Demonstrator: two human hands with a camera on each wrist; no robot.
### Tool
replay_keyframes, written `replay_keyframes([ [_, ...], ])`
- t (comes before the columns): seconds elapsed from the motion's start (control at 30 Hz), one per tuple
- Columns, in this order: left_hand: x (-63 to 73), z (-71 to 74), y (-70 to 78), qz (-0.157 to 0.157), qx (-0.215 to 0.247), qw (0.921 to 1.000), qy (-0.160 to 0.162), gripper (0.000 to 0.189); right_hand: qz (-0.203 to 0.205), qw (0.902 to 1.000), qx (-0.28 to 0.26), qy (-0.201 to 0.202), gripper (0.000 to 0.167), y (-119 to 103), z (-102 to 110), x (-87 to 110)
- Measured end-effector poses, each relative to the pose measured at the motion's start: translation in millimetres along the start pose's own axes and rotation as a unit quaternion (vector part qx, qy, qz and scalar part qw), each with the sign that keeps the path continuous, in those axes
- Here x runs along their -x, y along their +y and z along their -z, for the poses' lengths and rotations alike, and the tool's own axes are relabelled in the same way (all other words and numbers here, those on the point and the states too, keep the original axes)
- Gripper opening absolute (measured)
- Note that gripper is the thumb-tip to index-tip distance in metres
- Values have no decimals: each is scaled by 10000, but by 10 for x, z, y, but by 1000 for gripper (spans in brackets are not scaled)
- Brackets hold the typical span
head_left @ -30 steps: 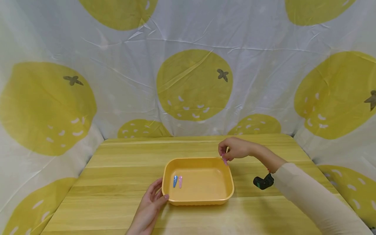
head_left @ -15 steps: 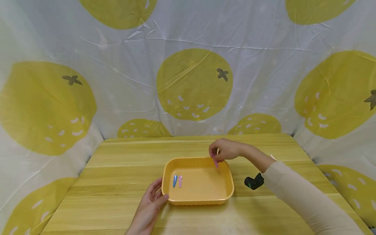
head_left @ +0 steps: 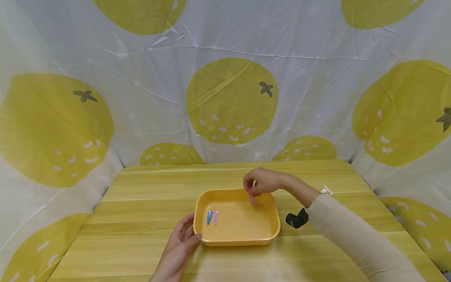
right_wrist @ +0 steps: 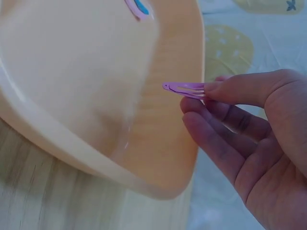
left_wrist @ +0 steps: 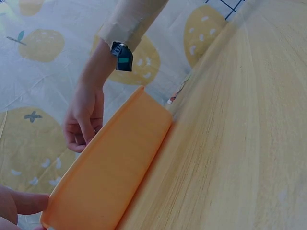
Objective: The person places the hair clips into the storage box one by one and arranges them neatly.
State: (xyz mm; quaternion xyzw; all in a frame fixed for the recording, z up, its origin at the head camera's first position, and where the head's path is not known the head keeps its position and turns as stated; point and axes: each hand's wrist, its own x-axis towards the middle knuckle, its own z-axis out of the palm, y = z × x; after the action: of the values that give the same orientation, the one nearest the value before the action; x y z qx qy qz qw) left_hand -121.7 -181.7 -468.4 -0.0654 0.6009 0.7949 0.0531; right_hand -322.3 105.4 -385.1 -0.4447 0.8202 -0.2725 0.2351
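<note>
My right hand (head_left: 262,181) is over the back rim of a yellow plastic tray (head_left: 243,225), toward its right side. Between thumb and fingertips it pinches a purple snap hair clip (right_wrist: 184,89), whose narrow end points into the tray. On the tray floor at the left lie a blue hair clip (head_left: 209,217) and a pink hair clip (head_left: 216,217), side by side. My left hand (head_left: 177,246) grips the tray's left side, thumb at the front corner of the rim and fingers along the outer wall.
The tray stands on a wood-grain table (head_left: 141,203). Small white items (head_left: 327,190) lie on the table behind my right forearm. A dark device (head_left: 297,219) hangs at my right wrist. A lemon-print curtain (head_left: 232,102) encloses the table's back and sides.
My right hand has moved left along the tray's back rim with the purple hair clip, uncovering the white items on the table. My left hand and the two clips in the tray have stayed put.
</note>
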Motion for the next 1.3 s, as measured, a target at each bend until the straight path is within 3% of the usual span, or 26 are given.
replay_keyframes([
  [0.5,-1,-3,0,62,-47,9999,75,74,173,9998,27,2,13,-102,-202,-269],
  [0.73,2,-7,8,83,-93,9999,97,74,455,9985,292,29,8,-124,-310,-395],
  [0.97,-14,-10,2,103,-76,9999,85,73,413,9991,43,-51,14,-128,-419,-483],
  [1.3,-21,5,-12,13,-62,10000,27,75,535,9980,312,-147,14,-207,-495,-622],
])
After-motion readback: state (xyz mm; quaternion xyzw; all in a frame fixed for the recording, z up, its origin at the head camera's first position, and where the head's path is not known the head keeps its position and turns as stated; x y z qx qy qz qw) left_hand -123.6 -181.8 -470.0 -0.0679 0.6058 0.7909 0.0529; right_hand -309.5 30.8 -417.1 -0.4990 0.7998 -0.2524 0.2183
